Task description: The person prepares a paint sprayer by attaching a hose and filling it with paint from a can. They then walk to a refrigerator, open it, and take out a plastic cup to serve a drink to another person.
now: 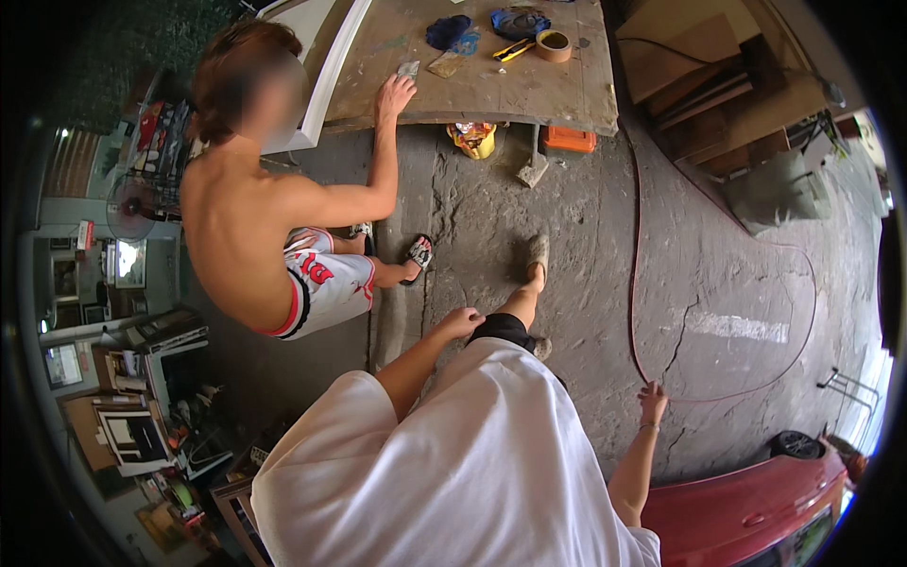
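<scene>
My left hand (461,323) hangs beside my black shorts (501,328), its fingers loosely curled, and I see nothing in it. Out to the right, my right hand (652,403) is lowered with its fingers slightly apart. A thin reddish hose (634,283) passes just at its fingertips in the picture; it seems to lie on the floor behind them, and I cannot tell whether they touch. At the left, a shirtless person in white shorts (333,279) crouches or sits low. That person's hand (395,94) rests at the edge of a wooden worktable (378,109), by a small greyish piece (408,69).
On the worktable lie a tape roll (554,45), a yellow cutter knife (515,49) and dark blue crumpled pieces (448,32). Below it are a yellow container (472,142) and an orange case (569,140). A red car (746,510) stands lower right; boards (699,76) lean upper right.
</scene>
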Available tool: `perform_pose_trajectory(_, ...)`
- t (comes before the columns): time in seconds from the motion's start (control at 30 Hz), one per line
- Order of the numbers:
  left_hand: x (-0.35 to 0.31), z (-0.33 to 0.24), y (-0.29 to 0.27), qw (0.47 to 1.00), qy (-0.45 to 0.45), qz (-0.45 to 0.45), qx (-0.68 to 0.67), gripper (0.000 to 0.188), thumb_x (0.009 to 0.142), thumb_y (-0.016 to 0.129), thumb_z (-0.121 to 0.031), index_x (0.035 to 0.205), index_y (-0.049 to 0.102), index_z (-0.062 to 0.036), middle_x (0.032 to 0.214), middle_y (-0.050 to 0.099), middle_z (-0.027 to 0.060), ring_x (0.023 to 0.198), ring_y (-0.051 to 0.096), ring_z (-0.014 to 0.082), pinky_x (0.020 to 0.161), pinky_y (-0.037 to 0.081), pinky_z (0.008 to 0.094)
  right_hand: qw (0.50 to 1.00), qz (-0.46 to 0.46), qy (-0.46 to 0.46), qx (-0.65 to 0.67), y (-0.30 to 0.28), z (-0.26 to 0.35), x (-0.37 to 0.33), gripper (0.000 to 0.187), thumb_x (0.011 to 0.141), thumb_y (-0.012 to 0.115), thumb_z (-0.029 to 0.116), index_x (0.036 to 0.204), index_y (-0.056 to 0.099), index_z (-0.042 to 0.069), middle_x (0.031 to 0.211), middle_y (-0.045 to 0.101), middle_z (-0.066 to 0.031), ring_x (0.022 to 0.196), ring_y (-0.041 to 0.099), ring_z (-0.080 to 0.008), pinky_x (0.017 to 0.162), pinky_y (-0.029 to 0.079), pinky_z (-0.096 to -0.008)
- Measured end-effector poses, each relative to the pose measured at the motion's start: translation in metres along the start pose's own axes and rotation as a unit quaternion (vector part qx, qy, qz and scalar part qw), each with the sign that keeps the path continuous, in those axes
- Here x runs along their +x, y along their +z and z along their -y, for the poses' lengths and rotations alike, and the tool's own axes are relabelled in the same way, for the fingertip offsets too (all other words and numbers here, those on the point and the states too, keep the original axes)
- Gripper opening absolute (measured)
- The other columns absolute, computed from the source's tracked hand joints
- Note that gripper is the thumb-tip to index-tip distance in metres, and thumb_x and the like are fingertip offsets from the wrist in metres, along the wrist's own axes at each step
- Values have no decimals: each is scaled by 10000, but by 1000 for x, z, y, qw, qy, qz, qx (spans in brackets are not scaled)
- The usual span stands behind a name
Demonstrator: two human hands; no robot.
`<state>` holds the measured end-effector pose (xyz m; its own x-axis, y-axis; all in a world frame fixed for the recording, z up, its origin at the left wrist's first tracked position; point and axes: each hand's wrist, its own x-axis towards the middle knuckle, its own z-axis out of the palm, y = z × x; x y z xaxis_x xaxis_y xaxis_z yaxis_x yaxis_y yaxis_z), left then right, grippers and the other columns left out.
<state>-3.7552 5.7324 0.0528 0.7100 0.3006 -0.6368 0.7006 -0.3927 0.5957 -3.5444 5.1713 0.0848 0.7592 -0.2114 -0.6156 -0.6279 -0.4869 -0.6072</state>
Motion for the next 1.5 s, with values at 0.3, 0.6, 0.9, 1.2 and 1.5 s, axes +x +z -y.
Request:
perform_pose_trajectory(0.3,162,-42,-43,995,-55,-85,-4,424,907,654,-442,1052,712,-47,966,723,181,896,693,345,794,536,408,995,100,24,5,68,160,89,288,1020,549,311,1056,647,43,821,699,-68,628,643,-131,517,445,-260)
perform_pose_trajectory(0.6,224,-132,-149,948,-20,-169,-271,411,995,583,-385,1087,665,7,936,720,120,793,698,204,731,531,343,818,280,-373,-336,175,130,207,314,1014,524,296,956,654,15,841,720,-126,619,693,-197,586,556,-343)
perform_pose_trajectory(0.9,89,-116,-98,878,-255,-280,-292,471,941,596,-442,1030,684,12,871,708,192,806,694,297,747,521,419,914,337,-52,-222,245,313,325,305,971,579,349,912,624,53,798,698,-103,589,654,-195,490,494,-310)
perform_pose_trajectory(1.2,118,-130,-163,826,-180,-490,-210,345,953,620,-320,1048,701,2,987,703,215,931,673,370,817,510,434,886,371,-94,-263,292,409,312,286,997,579,264,1008,645,-14,763,669,-98,620,658,-173,519,525,-293)
perform_pose_trajectory(1.5,149,-122,-352,831,55,-551,-50,163,952,639,-145,1065,674,-33,998,664,147,935,647,318,812,509,388,879,327,-40,-344,305,355,208,331,1003,581,317,1051,641,-5,833,711,-116,626,673,-181,503,518,-281)
